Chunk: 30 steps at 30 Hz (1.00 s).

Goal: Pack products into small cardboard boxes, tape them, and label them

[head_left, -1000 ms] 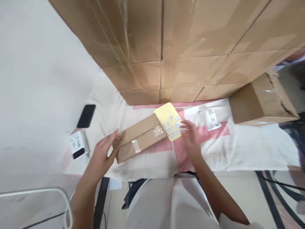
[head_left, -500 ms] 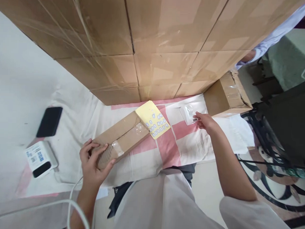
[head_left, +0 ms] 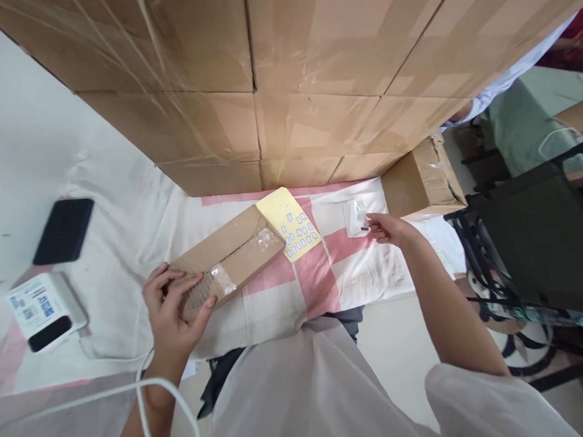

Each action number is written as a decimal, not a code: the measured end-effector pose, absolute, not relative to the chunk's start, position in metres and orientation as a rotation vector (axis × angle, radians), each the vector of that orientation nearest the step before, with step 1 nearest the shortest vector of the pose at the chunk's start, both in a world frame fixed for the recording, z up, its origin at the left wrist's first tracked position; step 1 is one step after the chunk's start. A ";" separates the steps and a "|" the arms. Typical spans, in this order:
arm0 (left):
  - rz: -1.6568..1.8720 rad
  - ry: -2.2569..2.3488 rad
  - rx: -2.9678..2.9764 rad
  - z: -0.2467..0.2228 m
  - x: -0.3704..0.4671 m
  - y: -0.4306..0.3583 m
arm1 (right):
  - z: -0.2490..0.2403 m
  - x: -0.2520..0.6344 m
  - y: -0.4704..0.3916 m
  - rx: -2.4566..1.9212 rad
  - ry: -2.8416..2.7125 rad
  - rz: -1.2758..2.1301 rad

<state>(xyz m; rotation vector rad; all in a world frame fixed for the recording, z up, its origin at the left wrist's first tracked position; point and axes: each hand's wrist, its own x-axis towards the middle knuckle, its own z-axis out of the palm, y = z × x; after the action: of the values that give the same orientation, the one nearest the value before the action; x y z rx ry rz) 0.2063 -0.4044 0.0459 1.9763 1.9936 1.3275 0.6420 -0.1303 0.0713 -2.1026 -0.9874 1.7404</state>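
A long, narrow cardboard box point(head_left: 228, 254) with clear tape along its seam lies slanted on the cloth. My left hand point(head_left: 176, 304) grips its near left end, thumb along the front side and fingers over the top. Under the box's far end sticks out a yellow sheet point(head_left: 291, 222) with several small white-and-blue stickers. To the right, my right hand point(head_left: 384, 228) pinches the right edge of a small white packet point(head_left: 354, 219), which has a clear part and a small dark mark. The fingertips partly cover that edge.
Large taped cartons point(head_left: 318, 124) form a wall behind the cloth point(head_left: 264, 316). At right stand an open cardboard box point(head_left: 443, 179) and a dark chair point(head_left: 534, 233). At left lie a black phone point(head_left: 64, 231) and a white device point(head_left: 46, 312), with a white cable point(head_left: 166, 383). Another person's sleeve point(head_left: 511, 73) shows behind.
The view has shifted, so most things sit slightly further left. The white packet has turned a little at my right fingertips. My left hand stays on the cardboard box.
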 end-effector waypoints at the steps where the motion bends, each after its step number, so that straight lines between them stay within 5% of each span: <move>1: 1.312 1.995 1.977 0.047 0.206 -0.404 | 0.070 0.640 -0.131 -2.119 -0.957 1.728; 30: 1.207 2.056 1.949 0.049 0.206 -0.404 | 0.021 0.602 -0.198 -1.509 -0.928 1.169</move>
<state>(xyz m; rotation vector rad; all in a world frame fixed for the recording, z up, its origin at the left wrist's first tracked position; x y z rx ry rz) 0.2058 -0.4041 0.0488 1.9494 2.0557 1.2069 0.6024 -0.1978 0.0207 -1.5093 -0.9281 1.1694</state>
